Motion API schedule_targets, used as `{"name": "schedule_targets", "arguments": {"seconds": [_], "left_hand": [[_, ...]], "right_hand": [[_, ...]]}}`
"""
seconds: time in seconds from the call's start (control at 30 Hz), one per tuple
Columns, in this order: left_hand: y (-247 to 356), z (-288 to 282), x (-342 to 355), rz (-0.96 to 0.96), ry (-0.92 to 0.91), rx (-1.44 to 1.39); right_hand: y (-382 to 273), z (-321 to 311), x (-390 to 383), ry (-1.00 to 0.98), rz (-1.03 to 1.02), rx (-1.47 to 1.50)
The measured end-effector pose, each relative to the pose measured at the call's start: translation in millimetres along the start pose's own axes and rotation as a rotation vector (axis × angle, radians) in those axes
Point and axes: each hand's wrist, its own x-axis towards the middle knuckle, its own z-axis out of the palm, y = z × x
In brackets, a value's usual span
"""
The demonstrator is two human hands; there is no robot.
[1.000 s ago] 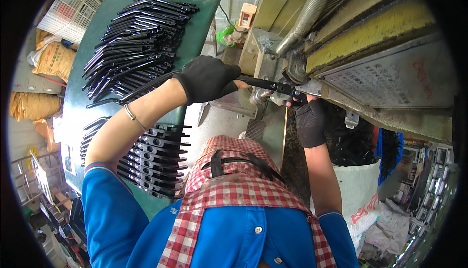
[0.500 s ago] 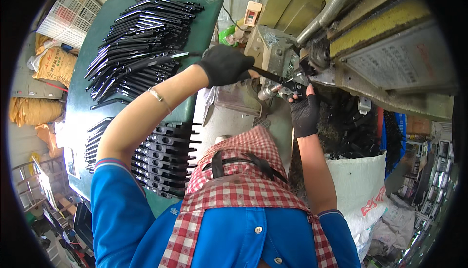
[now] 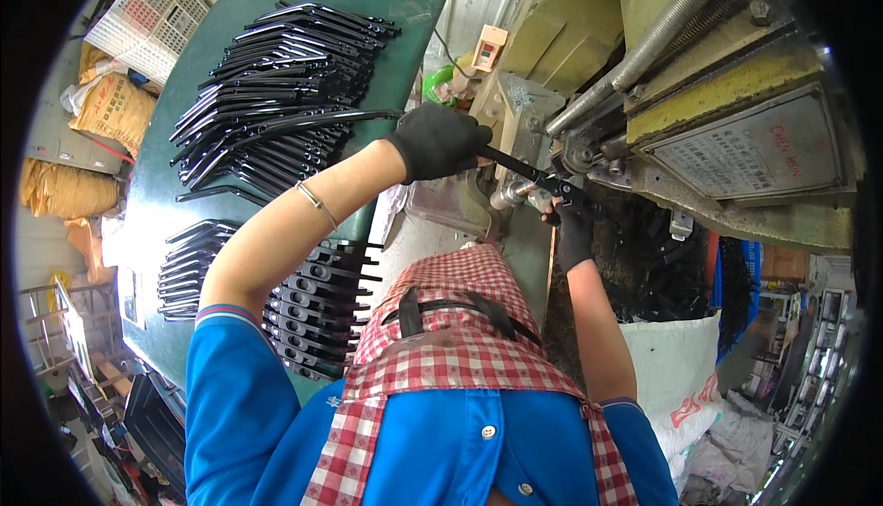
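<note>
My left hand (image 3: 440,143), in a black glove, grips a long, bent black tube (image 3: 515,164) that runs diagonally from above the stacked parts down to the machine. My right hand (image 3: 572,235), in a black fingerless glove, is closed on that tube's bracket end (image 3: 563,190), just beside a metal cylindrical fixture (image 3: 509,195) on the machine; whether the tube touches the fixture is unclear. Many similar bent tubes (image 3: 276,92) lie in rows at my left, with a second stack of tubes showing bracket ends (image 3: 308,317) lower down, partly behind my left arm.
A green board (image 3: 166,175) bears the stacks. The greenish machine (image 3: 717,110) with coiled springs overhangs the right side, above dark parts (image 3: 658,276) and a white woven sack (image 3: 671,368). A plastic crate (image 3: 152,18) and tan sacks (image 3: 108,120) sit at far left.
My left hand has shifted right with the tube. My right hand and the bracket end sit slightly lower and left, so the tube slants more steeply.
</note>
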Motion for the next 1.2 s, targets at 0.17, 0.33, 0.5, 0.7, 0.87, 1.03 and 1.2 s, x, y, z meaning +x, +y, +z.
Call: {"name": "schedule_targets", "arguments": {"seconds": [0.17,0.33,0.5,0.7,0.87,1.03,1.2], "left_hand": [[4.3,-1.2,0.2,0.005,0.023,-0.062],[24.6,4.3,14.3,0.111,0.063,-0.175],[31.2,-20.7,-17.3,0.076,0.073,-0.201],[-19.2,-38.6,-185.9,-0.291,-0.207,-0.016],[-26.4,-36.0,-339.5,-0.645,-0.45,0.07],[1.4,15.6,-431.2,-0.663,-0.389,0.22],[19.4,49.7,-456.2,-0.875,0.034,0.132]], "right_hand": [[9.4,-1.2,15.9,0.015,0.02,-0.117],[66.6,-48.0,60.7,0.023,-0.05,-0.557],[52.4,-35.7,102.8,-0.083,-0.418,-1.358],[11.9,23.2,86.0,-0.166,-0.214,-1.689],[79.5,-49.3,142.3,-0.206,-0.297,-1.605],[61.3,-51.4,144.5,-0.3,-0.427,-1.374],[-47.5,0.3,96.6,-0.357,0.096,0.036]]}}
